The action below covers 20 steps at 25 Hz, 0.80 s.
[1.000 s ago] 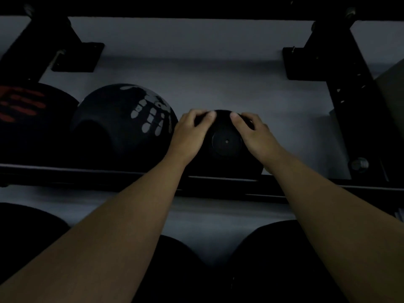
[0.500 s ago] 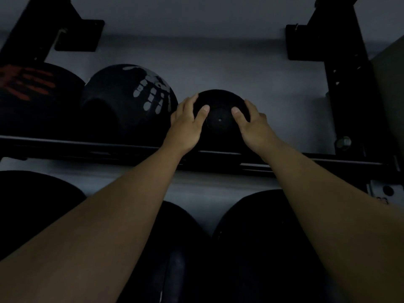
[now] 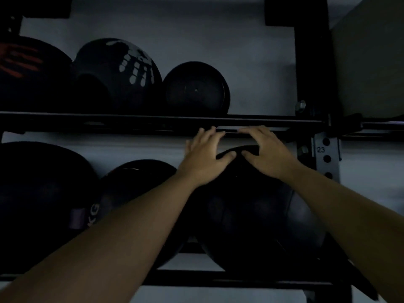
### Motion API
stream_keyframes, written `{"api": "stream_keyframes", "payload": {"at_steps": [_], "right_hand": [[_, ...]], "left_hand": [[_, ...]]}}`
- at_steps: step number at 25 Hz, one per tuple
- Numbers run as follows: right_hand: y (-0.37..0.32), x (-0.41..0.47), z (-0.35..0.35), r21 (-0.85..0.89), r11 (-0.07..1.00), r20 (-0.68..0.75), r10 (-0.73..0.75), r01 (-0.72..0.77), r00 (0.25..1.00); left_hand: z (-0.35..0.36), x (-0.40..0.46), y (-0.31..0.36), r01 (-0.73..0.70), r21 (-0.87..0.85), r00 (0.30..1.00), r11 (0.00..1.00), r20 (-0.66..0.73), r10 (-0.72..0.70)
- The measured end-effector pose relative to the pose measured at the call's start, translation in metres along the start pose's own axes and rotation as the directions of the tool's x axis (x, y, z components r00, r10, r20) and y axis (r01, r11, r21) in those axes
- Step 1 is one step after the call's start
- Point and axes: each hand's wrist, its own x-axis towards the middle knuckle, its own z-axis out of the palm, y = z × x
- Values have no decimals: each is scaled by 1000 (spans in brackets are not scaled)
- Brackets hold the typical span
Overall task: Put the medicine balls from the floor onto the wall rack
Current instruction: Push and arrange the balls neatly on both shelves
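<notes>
**Black small ball on the upper rail, hands empty**

I see the small medicine ball (image 3: 196, 89) at 12 o'clock on the wall rack (image 3: 153, 122), touching the handprint ball (image 3: 118, 75) at its 9 o'clock. My left hand (image 3: 204, 159) and right hand (image 3: 267, 155) hover below the rail, fingers spread, gripping nothing, over a large lower ball (image 3: 258, 213).
</notes>
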Motion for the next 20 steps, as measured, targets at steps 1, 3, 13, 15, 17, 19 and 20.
{"api": "stream_keyframes", "payload": {"at_steps": [1, 3, 13, 15, 17, 19, 20], "right_hand": [[6, -8, -3, -50, 996, -9, 75, -75, 997], [15, -27, -8, -79, 960, -37, 267, -269, 963], [66, -108, 8, 324, 775, -121, 603, -543, 789], [70, -114, 16, 440, 673, -84, 689, -594, 719], [67, -113, 25, 458, 641, -86, 722, -616, 687], [60, -107, 29, 428, 663, -100, 711, -614, 696], [58, -105, 30, 416, 673, -96, 702, -612, 706]], "left_hand": [[12, -5, 9, -2, -19, 998, 1000, 65, 3], [29, -16, 17, 39, -70, 986, 997, 167, -27], [58, -38, 9, 93, -133, 992, 987, 99, -81], [62, -39, 8, 87, -134, 994, 987, 70, -79], [61, -39, 4, 87, -149, 995, 985, 64, -79], [58, -39, -2, 94, -176, 995, 980, 53, -86], [57, -41, -6, 102, -197, 994, 975, 46, -95]]}}
